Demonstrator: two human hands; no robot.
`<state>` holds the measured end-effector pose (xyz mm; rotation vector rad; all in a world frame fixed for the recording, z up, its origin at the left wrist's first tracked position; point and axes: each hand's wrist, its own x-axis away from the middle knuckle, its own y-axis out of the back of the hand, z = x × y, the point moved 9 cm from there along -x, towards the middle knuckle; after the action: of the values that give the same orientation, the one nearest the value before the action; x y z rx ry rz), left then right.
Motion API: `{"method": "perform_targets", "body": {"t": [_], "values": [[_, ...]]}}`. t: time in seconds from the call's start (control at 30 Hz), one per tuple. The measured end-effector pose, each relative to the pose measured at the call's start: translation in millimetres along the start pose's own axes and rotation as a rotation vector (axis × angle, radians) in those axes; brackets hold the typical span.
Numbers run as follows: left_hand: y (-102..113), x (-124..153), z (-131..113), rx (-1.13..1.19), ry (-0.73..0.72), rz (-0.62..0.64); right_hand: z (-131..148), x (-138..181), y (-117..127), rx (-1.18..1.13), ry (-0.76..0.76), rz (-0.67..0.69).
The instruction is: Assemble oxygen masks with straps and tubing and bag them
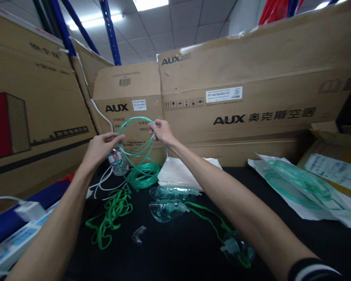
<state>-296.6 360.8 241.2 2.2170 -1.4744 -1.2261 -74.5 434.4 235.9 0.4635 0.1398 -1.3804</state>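
Between my hands hangs a loop of green clear tubing [137, 118]. My left hand [103, 146] pinches its left side, and my right hand [161, 132] grips it at the upper right. Below lies a larger coil of green tubing [144, 176] on the black table, partly joined to view by hanging strands. Clear oxygen masks [167, 208] rest in front of a white stack of paper bags [175, 171]. A tangle of green elastic straps [114, 208] is at the left. Another mask [236, 248], with a green strap, sits under my right forearm.
A plastic bottle [118, 160] stands behind my left hand. Packaged masks with tubing [298, 183] lie at the right beside an open carton [339, 156]. A power strip [20, 238] runs along the left. A small clear piece [139, 234] is near the front. Cardboard boxes [251, 86] wall the back.
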Motion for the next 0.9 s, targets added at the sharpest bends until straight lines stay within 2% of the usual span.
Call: {"method": "perform_targets", "body": {"t": [0.1, 0.17, 0.27, 0.43, 0.57, 0.77, 0.9], "values": [[-25, 1, 11, -0.004, 0.048, 0.170, -18, 7, -6, 0.008, -0.086, -0.001], [-35, 2, 19, -0.023, 0.072, 0.203, -37, 15, -13, 0.024, -0.163, 0.028], [-39, 2, 31, -0.095, 0.103, 0.179, -69, 26, -22, 0.054, -0.276, 0.080], [-26, -2, 31, -0.252, 0.091, 0.080, -101, 35, -26, 0.101, -0.374, 0.131], [-17, -1, 11, -0.263, 0.010, 0.026, -90, 32, -21, 0.108, -0.313, 0.128], [3, 4, -25, -0.104, -0.129, -0.086, -45, 19, 1, 0.094, -0.144, 0.035], [12, 2, -32, 0.047, -0.165, -0.146, -29, 13, 1, 0.094, -0.094, 0.090]]}}
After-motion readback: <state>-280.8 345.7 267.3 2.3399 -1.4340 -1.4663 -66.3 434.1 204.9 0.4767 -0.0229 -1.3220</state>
